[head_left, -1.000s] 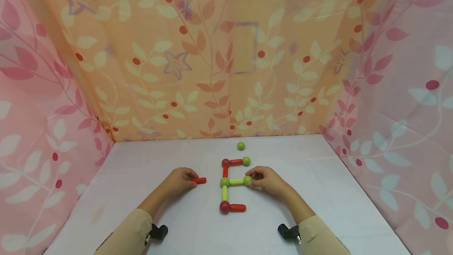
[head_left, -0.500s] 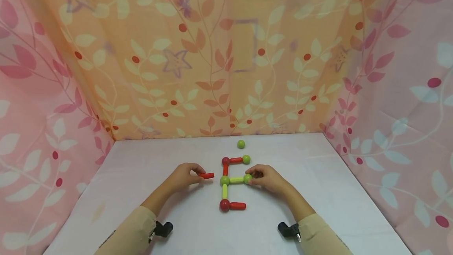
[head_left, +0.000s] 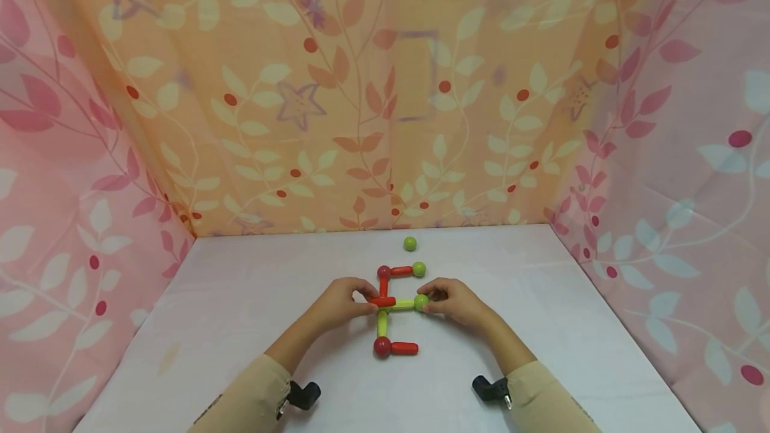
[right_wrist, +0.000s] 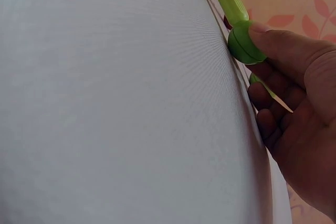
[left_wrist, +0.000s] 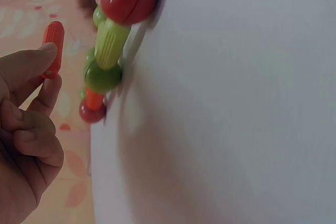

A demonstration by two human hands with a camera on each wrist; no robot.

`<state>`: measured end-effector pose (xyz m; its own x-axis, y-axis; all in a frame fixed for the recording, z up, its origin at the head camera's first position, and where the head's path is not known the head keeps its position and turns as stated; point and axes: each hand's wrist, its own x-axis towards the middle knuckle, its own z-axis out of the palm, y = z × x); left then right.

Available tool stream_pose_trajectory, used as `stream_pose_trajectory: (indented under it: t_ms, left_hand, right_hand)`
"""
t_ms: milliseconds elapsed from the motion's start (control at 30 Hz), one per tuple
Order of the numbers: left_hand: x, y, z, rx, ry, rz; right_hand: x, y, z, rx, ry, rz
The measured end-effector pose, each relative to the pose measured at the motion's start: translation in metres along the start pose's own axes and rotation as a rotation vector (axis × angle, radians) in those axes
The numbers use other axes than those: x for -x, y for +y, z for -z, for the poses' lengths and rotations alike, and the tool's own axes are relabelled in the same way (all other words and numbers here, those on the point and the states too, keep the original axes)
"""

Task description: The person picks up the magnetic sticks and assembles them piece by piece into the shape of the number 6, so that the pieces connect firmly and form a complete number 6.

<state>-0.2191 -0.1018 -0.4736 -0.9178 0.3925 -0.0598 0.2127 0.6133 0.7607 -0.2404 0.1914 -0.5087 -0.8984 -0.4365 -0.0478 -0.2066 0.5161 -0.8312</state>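
Observation:
My left hand point(head_left: 344, 301) pinches a red rod point(left_wrist: 54, 45) between thumb and forefinger. In the head view that rod overlaps the middle ball of a ball-and-rod figure, and the left wrist view shows it raised off the table. The figure has red and green balls joined by red and light green rods in an E-like outline. At the end of its middle arm, my right hand point(head_left: 457, 303) pinches a green ball point(right_wrist: 245, 43), still joined to a light green rod point(right_wrist: 230, 2). The bottom red ball point(head_left: 381, 347) carries a red rod point(head_left: 405, 348) with a bare right end.
A loose green ball point(head_left: 410, 244) lies beyond the figure, near the back of the white table point(head_left: 511, 259). The top arm ends in another green ball point(head_left: 418, 269). Patterned cloth walls point(head_left: 361, 119) stand at the back and both sides.
My left hand has moved right with the red rod, from left of the figure to over its middle ball. The right hand keeps its pinch on the green ball.

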Motion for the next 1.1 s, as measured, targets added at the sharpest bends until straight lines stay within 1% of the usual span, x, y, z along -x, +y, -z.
stream_pose_trajectory:
  t_ms: [100, 167, 200, 267, 467, 567, 700, 933, 1100]
  left_hand:
    - [0.0, 0.007, -0.009, 0.017, -0.016, -0.004]
    - [0.0, 0.01, -0.016, 0.01, -0.022, -0.007]
    - [-0.001, 0.011, -0.019, 0.004, -0.021, -0.008]
    - [-0.003, 0.012, -0.026, -0.002, -0.023, -0.015]
    - [-0.009, 0.011, -0.044, -0.002, -0.04, -0.039]
    - [-0.011, 0.01, -0.05, -0.034, -0.045, -0.036]
    - [-0.011, 0.009, -0.054, -0.085, -0.036, -0.039]
    - [-0.012, 0.012, -0.059, -0.139, -0.022, -0.047]
    - [-0.014, 0.014, -0.06, -0.159, -0.02, -0.041]
  right_hand:
    - [0.0, -0.002, 0.0, 0.001, -0.005, -0.002]
    - [0.0, -0.003, 0.0, 0.005, -0.004, 0.005]
    - [-0.002, 0.001, 0.0, 0.007, -0.004, 0.007]
    - [-0.004, 0.006, -0.001, 0.003, 0.004, 0.007]
    - [-0.004, 0.008, 0.0, 0.002, 0.007, -0.004]
    - [-0.004, 0.008, 0.0, 0.005, 0.005, -0.007]
    - [0.0, 0.001, -0.001, 0.014, 0.009, -0.002]
    - [0.011, -0.023, 0.003, -0.009, -0.012, 0.008]
    - [0.013, -0.028, 0.005, -0.01, -0.022, 0.001]
